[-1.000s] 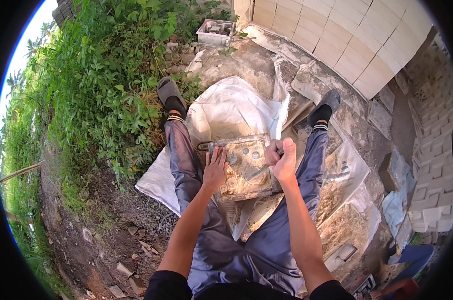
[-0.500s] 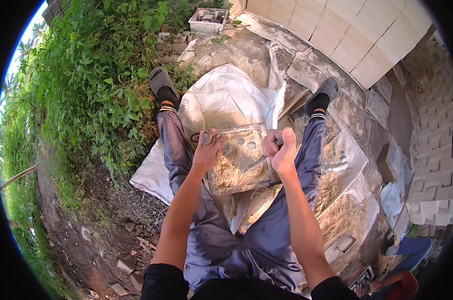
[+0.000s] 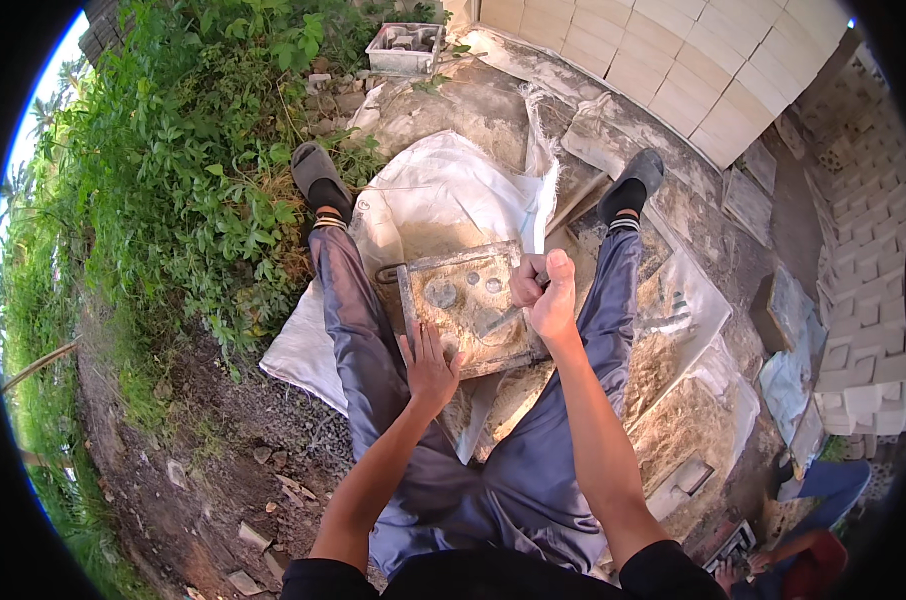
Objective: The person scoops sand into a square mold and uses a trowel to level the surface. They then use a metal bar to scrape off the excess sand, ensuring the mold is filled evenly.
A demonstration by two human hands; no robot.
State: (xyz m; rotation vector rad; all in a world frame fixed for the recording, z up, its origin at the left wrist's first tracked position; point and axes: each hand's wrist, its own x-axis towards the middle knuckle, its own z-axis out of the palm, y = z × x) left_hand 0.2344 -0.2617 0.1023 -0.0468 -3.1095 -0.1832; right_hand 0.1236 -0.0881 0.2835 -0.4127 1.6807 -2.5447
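Between my legs lies a shallow rectangular moulding frame [image 3: 463,257] packed with tan sand [image 3: 453,322]. Set in the sand's surface are a larger round grey disc [image 3: 440,293] and two small round ones, the nearer of them a small disc [image 3: 493,285]. My left hand [image 3: 433,372] is open, fingers stretched out, over the frame's near left part; whether it touches the sand I cannot tell. My right hand [image 3: 546,300] is closed, thumb up, above the frame's right side. It grips a thin flat-bladed hand tool [image 3: 500,321] whose blade slants over the sand; the fist hides most of its handle.
White sacking [image 3: 453,165] lies under and beyond the frame. Loose sand [image 3: 663,375] is heaped on the right. A grey box [image 3: 405,50] stands far off by green plants [image 3: 193,190]. Pale stacked blocks [image 3: 663,60] rise far right. Another person [image 3: 813,565] is at lower right.
My left hand has moved nearer to me, from the frame's far left side to its near left part, uncovering the larger disc. My right hand still grips the tool in about the same place.
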